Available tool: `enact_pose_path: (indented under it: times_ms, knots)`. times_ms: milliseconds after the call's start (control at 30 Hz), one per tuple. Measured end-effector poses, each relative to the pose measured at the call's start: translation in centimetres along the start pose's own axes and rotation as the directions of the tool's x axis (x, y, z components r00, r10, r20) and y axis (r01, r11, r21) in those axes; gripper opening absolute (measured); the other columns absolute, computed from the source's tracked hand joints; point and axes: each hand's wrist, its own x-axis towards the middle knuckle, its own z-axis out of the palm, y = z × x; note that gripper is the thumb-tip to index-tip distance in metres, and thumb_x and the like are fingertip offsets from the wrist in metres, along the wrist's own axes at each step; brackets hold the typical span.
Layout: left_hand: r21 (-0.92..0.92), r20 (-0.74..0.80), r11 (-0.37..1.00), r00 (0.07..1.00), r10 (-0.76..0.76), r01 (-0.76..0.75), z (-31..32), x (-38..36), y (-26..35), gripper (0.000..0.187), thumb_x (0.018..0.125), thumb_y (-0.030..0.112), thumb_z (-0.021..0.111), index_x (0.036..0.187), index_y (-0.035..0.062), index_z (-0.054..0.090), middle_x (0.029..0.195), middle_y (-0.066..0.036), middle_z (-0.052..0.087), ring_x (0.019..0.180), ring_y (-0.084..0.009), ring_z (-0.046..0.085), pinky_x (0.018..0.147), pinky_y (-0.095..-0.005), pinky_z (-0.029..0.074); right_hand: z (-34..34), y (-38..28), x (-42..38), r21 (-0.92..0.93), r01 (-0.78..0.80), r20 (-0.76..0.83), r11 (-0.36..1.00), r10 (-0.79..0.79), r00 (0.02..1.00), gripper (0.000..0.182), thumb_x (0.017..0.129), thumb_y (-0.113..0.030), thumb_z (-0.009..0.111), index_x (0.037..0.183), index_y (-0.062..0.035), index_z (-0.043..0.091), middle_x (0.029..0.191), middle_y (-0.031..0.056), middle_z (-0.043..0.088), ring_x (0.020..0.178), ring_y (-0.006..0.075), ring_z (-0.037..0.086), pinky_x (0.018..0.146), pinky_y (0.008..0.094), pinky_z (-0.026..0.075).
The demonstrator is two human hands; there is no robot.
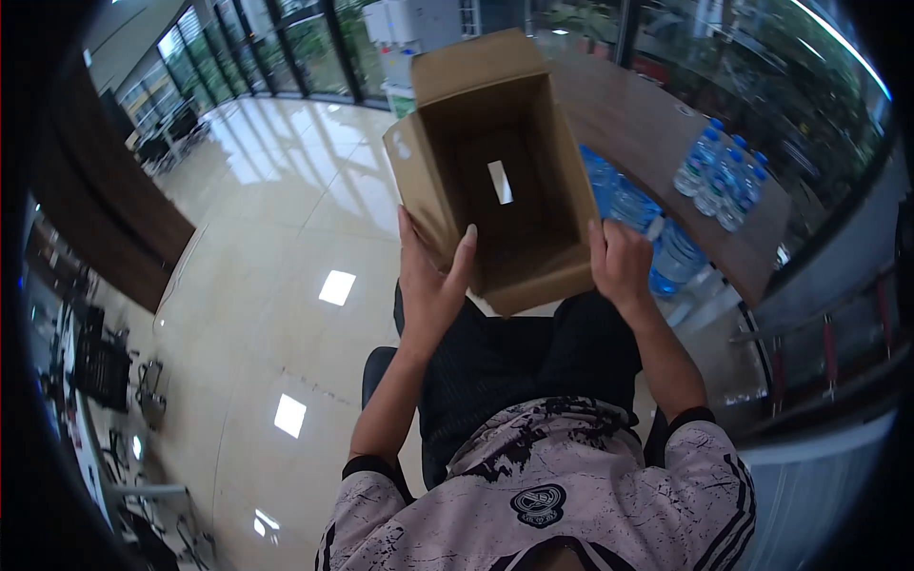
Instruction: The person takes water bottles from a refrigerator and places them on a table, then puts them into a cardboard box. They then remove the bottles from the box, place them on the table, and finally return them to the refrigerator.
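A cardboard box (457, 171) is held up above my lap, its mouth turned toward me and its flaps folded outward. Inside, only bare cardboard shows, with a bright slot in the far end. My left hand (433, 281) grips the left flap and wall, thumb on the inner side and fingers on the outer side. On the other side, my right hand (621, 262) is closed on the lower right edge of the box. Some fingertips of both hands are hidden behind the cardboard.
Several water bottles (721, 176) with blue caps stand on a brown wooden table (628, 114) at the right. Large water jugs (676, 257) sit below its edge. A white water dispenser (390, 29) is at the back. Office chairs (100, 362) are at the left on the shiny tiled floor (257, 314).
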Motion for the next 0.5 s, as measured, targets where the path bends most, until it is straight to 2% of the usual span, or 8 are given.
enact_pose_path:
  times_ms: [33, 67, 133, 167, 233, 400, 467, 500]
  knots:
    - [-0.042, 0.055, 0.999, 0.998, -0.006, 0.008, 0.3, 0.6, -0.4, 0.083, 0.085, 0.025, 0.062, 0.139, -0.0067, 0.008, 0.13, -0.024, 0.041, 0.119, -0.0272, 0.043, 0.098, -0.0363, 0.036, -1.2, -0.3, -1.1, 0.028, 0.035, -0.043, 0.999, -0.034, 0.999, 0.027, 0.084, -0.016, 0.054, 0.061, -0.0017, 0.05, 0.055, 0.0157, 0.051, 0.053, 0.035, 0.053, 0.05, 0.0422, 0.04]
    - [-0.173, 0.084, 0.981, 0.994, -0.072, 0.085, 0.5, 0.6, 0.8, 0.072, 0.085, 0.02, 0.061, 0.137, -0.0059, 0.018, 0.121, -0.02, 0.048, 0.113, -0.0244, 0.048, 0.093, -0.035, 0.04, -2.4, -0.6, -2.3, 0.059, 0.072, -0.082, 0.996, -0.067, 0.994, 0.026, 0.083, -0.014, 0.055, 0.061, -0.0014, 0.049, 0.054, 0.0145, 0.05, 0.051, 0.0341, 0.052, 0.05, 0.0416, 0.039]
    - [-0.335, 0.215, 0.938, 0.976, -0.019, 0.092, 0.6, 0.2, 1.1, 0.054, 0.082, 0.011, 0.053, 0.129, -0.0038, 0.032, 0.11, -0.015, 0.052, 0.101, -0.0207, 0.052, 0.085, -0.0313, 0.044, -5.1, -1.1, -4.2, 0.038, 0.086, -0.095, 0.996, -0.082, 0.992, 0.025, 0.081, -0.011, 0.056, 0.06, -0.0017, 0.048, 0.053, 0.0132, 0.049, 0.048, 0.0328, 0.049, 0.048, 0.04, 0.038]
    - [-0.344, 0.234, 0.935, 0.972, -0.002, 0.085, 0.5, -0.3, 2.1, 0.054, 0.082, 0.011, 0.053, 0.129, -0.0038, 0.032, 0.11, -0.015, 0.052, 0.101, -0.0207, 0.052, 0.085, -0.0313, 0.044, -6.4, -1.6, -5.1, 0.051, 0.067, -0.078, 0.996, -0.063, 0.995, 0.024, 0.081, -0.01, 0.056, 0.06, -0.0019, 0.048, 0.053, 0.0133, 0.049, 0.048, 0.0324, 0.049, 0.048, 0.0397, 0.038]
    - [-0.395, 0.359, 0.873, 0.923, -0.141, 0.287, -0.4, -1.4, 5.1, 0.048, 0.073, 0.006, 0.045, 0.12, -0.0019, 0.043, 0.104, -0.012, 0.053, 0.092, -0.0188, 0.053, 0.079, -0.0279, 0.044, -8.8, -2.1, -6.5, 0.067, 0.036, -0.062, 0.997, -0.032, 0.998, 0.024, 0.079, -0.009, 0.057, 0.058, -0.0025, 0.047, 0.052, 0.0132, 0.048, 0.046, 0.0315, 0.048, 0.046, 0.039, 0.036]
    - [-0.454, 0.453, 0.832, 0.887, -0.094, 0.319, -2.2, -3.3, 8.9, 0.06, 0.064, 0.004, 0.041, 0.123, -0.0025, 0.043, 0.103, -0.013, 0.054, 0.087, -0.017, 0.053, 0.073, -0.0242, 0.044, -14.5, -5.0, -9.2, 0.07, -0.05, -0.012, 0.996, 0.051, 0.999, 0.027, 0.077, -0.01, 0.058, 0.056, -0.0032, 0.044, 0.05, 0.013, 0.045, 0.044, 0.0315, 0.047, 0.045, 0.0387, 0.035]
    - [-0.468, 0.519, 0.771, 0.84, -0.155, 0.431, -2.7, -4.1, 9.0, 0.067, 0.061, 0.003, 0.04, 0.127, -0.0027, 0.04, 0.104, -0.013, 0.054, 0.088, -0.0171, 0.053, 0.07, -0.0229, 0.045, -15.7, -5.7, -10.4, 0.117, -0.103, 0.119, 0.988, 0.089, 0.989, 0.028, 0.076, -0.012, 0.059, 0.054, -0.0035, 0.044, 0.049, 0.0127, 0.044, 0.043, 0.0315, 0.046, 0.044, 0.0388, 0.035]
    - [-0.459, 0.558, 0.776, 0.82, -0.127, 0.432, -2.8, -4.2, 8.9, 0.071, 0.06, 0.003, 0.039, 0.13, -0.003, 0.037, 0.106, -0.013, 0.053, 0.089, -0.018, 0.053, 0.069, -0.0228, 0.045, -16.0, -5.9, -11.0, 0.12, -0.155, 0.183, 0.981, 0.131, 0.974, 0.035, 0.077, -0.018, 0.061, 0.052, -0.0027, 0.043, 0.049, 0.0132, 0.047, 0.045, 0.0303, 0.05, 0.045, 0.037, 0.038]
